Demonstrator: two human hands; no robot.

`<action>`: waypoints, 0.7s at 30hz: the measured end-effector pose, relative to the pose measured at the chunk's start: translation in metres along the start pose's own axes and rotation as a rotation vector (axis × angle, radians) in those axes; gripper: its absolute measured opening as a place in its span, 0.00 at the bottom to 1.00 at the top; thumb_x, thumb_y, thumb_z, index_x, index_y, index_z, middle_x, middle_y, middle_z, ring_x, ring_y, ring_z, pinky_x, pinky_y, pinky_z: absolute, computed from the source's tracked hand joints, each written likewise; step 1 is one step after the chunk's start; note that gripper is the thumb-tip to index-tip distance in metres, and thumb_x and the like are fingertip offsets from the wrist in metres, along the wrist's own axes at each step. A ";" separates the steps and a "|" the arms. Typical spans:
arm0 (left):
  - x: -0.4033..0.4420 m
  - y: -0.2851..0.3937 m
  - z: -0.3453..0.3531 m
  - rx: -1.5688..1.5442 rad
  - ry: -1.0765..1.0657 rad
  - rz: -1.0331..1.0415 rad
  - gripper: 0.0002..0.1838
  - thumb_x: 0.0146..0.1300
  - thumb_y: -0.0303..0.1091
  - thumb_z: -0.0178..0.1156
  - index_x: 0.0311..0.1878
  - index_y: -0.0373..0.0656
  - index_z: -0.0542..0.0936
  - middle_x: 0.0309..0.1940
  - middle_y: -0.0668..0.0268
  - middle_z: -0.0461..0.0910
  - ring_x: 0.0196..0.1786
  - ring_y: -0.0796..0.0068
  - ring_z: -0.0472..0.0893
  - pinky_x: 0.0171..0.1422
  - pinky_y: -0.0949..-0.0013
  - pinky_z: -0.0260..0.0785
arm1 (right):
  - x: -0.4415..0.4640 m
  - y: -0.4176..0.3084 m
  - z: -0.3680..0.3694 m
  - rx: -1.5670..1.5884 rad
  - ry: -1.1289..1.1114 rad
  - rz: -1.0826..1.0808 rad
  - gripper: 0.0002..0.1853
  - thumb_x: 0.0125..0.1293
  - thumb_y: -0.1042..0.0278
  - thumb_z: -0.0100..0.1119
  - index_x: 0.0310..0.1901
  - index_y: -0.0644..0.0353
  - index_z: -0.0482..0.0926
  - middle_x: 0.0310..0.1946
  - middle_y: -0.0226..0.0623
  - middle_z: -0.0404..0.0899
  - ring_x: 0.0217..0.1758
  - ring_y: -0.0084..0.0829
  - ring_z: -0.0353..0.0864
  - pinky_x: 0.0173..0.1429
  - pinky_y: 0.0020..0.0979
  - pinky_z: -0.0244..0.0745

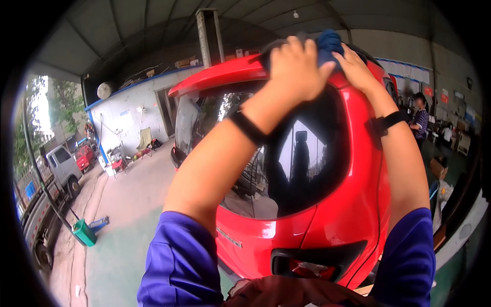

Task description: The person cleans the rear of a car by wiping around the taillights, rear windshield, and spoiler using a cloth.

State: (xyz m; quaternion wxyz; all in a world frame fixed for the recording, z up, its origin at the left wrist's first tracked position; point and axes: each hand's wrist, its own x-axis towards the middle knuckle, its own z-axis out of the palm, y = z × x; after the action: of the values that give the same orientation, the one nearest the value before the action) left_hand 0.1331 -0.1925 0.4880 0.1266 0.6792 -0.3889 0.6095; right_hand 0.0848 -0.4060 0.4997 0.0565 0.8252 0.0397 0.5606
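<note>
Both arms reach up to the top rear of a red car [354, 210], above its dark rear window [312, 153]. A bunched dark blue cloth [329, 43] lies between my hands at the roof's edge. My left hand [299, 66] is closed over the cloth's dark part, its thumb pointing right against the blue folds. On the other side, my right hand [355, 66] grips the cloth's right edge, fingertips partly hidden. Each wrist wears a black band.
A green bin [84, 233] stands on the floor at left, beside a blue jack [99, 223]. Trucks are parked outside. A folding chair [146, 138] sits by the white wall. Another person [420, 120] stands at right near cluttered benches and a cardboard box [439, 168].
</note>
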 end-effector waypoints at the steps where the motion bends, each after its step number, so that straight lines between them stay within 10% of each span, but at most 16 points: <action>1: 0.003 0.012 0.002 0.006 -0.028 -0.005 0.40 0.70 0.65 0.43 0.70 0.37 0.66 0.65 0.40 0.68 0.64 0.48 0.74 0.67 0.52 0.62 | 0.002 0.018 0.003 -0.213 -0.070 -0.095 0.26 0.78 0.57 0.41 0.68 0.67 0.66 0.72 0.53 0.63 0.76 0.46 0.60 0.78 0.38 0.55; 8: 0.010 0.011 0.006 -0.129 -0.131 0.105 0.37 0.74 0.59 0.40 0.73 0.38 0.64 0.71 0.38 0.62 0.67 0.46 0.71 0.71 0.52 0.59 | 0.001 0.028 -0.006 0.463 -0.116 0.181 0.27 0.78 0.60 0.38 0.70 0.71 0.63 0.73 0.54 0.61 0.78 0.46 0.57 0.80 0.38 0.50; 21: -0.031 -0.160 0.000 -0.410 0.072 0.253 0.41 0.64 0.59 0.62 0.72 0.41 0.64 0.67 0.44 0.69 0.69 0.45 0.69 0.72 0.54 0.63 | 0.024 -0.129 0.002 -0.307 0.153 -0.397 0.33 0.69 0.51 0.59 0.64 0.73 0.68 0.57 0.55 0.75 0.63 0.53 0.74 0.66 0.45 0.68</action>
State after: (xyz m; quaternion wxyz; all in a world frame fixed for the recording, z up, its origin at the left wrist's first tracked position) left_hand 0.2443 -0.0746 0.5081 0.1985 0.5629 -0.5817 0.5526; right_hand 0.0948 -0.2755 0.5030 0.2867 0.7383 0.1192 0.5988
